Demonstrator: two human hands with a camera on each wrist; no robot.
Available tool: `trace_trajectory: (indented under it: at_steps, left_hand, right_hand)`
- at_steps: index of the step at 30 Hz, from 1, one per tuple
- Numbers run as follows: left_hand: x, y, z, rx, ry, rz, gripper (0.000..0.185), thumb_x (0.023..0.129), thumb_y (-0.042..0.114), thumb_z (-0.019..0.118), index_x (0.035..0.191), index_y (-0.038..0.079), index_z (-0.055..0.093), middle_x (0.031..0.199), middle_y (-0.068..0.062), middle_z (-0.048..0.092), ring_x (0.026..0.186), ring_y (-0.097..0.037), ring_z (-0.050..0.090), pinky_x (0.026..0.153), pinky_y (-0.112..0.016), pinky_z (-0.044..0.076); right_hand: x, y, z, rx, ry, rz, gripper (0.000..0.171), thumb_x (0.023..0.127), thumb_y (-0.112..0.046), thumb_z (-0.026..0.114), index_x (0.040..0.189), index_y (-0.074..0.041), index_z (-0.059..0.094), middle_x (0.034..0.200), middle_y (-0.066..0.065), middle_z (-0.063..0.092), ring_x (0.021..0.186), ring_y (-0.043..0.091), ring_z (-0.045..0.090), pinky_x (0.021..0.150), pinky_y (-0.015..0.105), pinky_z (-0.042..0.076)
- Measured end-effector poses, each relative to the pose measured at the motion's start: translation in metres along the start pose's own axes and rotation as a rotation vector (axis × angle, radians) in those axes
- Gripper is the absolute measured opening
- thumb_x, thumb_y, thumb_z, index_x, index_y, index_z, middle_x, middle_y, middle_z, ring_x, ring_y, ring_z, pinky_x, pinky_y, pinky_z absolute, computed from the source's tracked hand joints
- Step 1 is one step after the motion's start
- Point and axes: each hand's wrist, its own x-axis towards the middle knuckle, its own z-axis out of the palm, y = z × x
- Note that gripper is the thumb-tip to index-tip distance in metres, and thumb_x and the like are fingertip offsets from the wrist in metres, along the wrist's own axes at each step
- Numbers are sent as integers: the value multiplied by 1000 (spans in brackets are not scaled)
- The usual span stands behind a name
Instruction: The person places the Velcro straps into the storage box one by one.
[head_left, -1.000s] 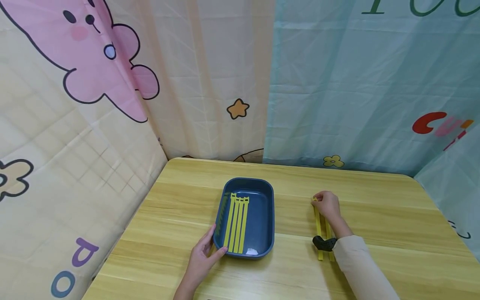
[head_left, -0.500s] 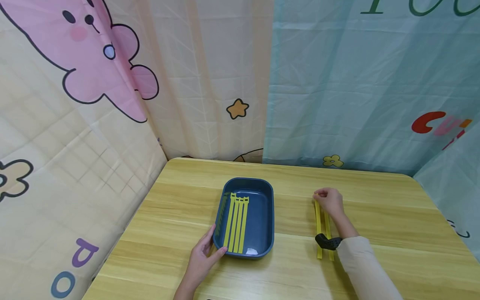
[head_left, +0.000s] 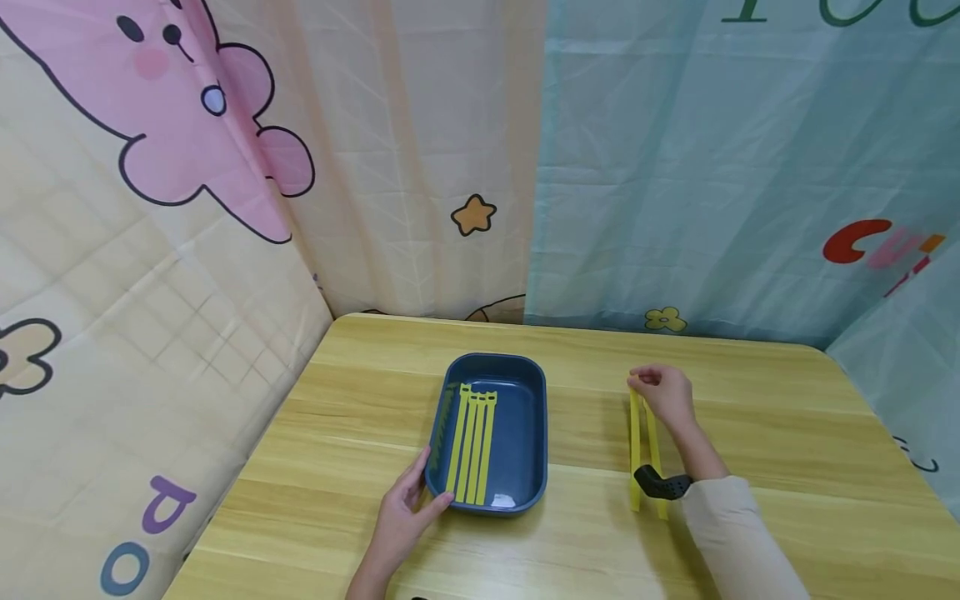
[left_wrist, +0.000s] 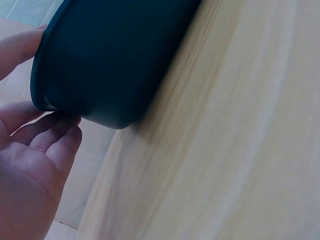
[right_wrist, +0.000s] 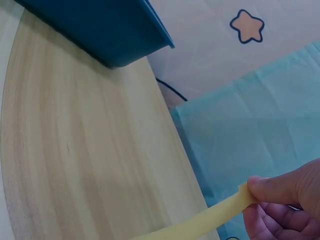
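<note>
At the near left corner of a blue tray (head_left: 519, 442), my left hand (head_left: 397, 521) grips the rim, thumb on the near edge and fingers along the outside. The left wrist view shows fingertips under the lip of the tray (left_wrist: 115, 55). Several yellow cable ties (head_left: 470, 450) with slotted heads lie side by side in the tray's left half. To the right, my right hand (head_left: 666, 396) pinches the far end of another yellow cable tie (head_left: 635, 442) between thumb and fingers; this tie (right_wrist: 200, 220) hangs in a slight bend. Beside it lies one more yellow tie (head_left: 655, 446), partly hidden by the wrist device.
A black device (head_left: 660, 483) is strapped to the right wrist. The wooden table (head_left: 585, 550) ends at the back against printed curtains (head_left: 720, 208). A small white patch (head_left: 503, 501) shows on the tray floor near its front.
My right hand has moved up and slightly right, drawing the pinched tie away from the viewer and lifting its far end. The left hand stays at the tray's corner.
</note>
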Motion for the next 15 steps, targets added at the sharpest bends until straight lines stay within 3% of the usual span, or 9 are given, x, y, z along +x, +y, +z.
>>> trace_trajectory:
  at_steps: [15]
  left_hand:
    - [0, -1, 0, 2, -1, -4, 73, 80, 8, 71, 138, -8, 30, 143, -28, 23, 128, -39, 28, 101, -30, 28]
  right_hand:
    - [-9, -16, -12, 8, 37, -44, 22, 86, -8, 64, 101, 7, 66, 92, 20, 64, 82, 31, 60, 57, 18, 48]
